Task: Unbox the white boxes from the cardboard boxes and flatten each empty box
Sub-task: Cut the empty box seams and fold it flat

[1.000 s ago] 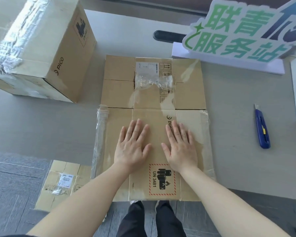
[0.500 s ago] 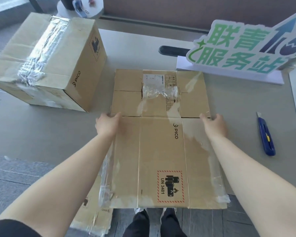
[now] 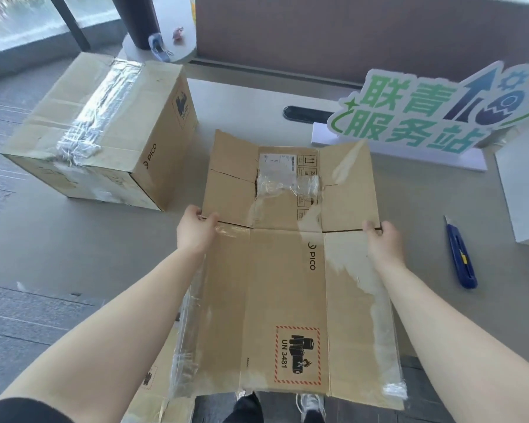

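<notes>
Fingers of both hands curl over the side edges of the flat box (image 3: 287,285), left hand (image 3: 196,230) and right hand (image 3: 384,239) gripping at its fold, far flaps tilted up off the table (image 3: 104,239). A sealed box (image 3: 104,132) sits to the left.

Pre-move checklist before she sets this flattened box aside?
1. Left hand grips the flat box at its left edge: ok.
2. Right hand grips the right edge: ok.
3. Box fully flat: not ok, far flaps tilt up.
4. Knife clear of the box, on the table: ok.
5. Knife blade retracted: cannot tell.
6. Sealed box apart from the flat one, tape still on: ok.
</notes>
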{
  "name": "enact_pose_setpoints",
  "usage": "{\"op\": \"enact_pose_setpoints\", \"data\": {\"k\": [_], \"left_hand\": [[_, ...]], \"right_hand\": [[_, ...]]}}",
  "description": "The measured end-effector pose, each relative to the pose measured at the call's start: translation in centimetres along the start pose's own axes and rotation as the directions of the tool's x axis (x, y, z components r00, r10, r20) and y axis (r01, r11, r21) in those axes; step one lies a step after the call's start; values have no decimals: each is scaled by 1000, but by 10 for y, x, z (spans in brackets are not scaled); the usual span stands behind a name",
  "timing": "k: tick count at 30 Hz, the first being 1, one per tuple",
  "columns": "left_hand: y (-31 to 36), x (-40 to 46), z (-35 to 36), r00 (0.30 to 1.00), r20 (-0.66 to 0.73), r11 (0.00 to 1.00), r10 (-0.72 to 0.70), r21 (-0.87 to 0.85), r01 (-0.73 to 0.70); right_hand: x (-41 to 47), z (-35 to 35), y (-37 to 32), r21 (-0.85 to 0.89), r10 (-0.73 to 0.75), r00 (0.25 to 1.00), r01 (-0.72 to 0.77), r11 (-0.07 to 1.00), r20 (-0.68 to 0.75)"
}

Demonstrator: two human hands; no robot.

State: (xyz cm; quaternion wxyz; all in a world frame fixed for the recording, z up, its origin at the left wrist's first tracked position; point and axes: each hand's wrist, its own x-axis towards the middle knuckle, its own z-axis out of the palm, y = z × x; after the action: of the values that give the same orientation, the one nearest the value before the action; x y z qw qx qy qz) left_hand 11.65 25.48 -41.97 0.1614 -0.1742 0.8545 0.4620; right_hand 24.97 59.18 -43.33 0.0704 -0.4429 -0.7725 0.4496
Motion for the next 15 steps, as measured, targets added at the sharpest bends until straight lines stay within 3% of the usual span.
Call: {"op": "enact_pose_setpoints", "data": {"k": [11, 15], "left_hand": [[23, -136, -44, 938, -295, 962, 181, -147, -232], [13, -203, -82, 897, -423, 883, 129, -362, -298]], "right_hand": [[-46, -78, -54, 231, -313, 950, 309, 922, -22], [-76, -94, -91, 263, -458, 887, 429, 864, 60]]}}
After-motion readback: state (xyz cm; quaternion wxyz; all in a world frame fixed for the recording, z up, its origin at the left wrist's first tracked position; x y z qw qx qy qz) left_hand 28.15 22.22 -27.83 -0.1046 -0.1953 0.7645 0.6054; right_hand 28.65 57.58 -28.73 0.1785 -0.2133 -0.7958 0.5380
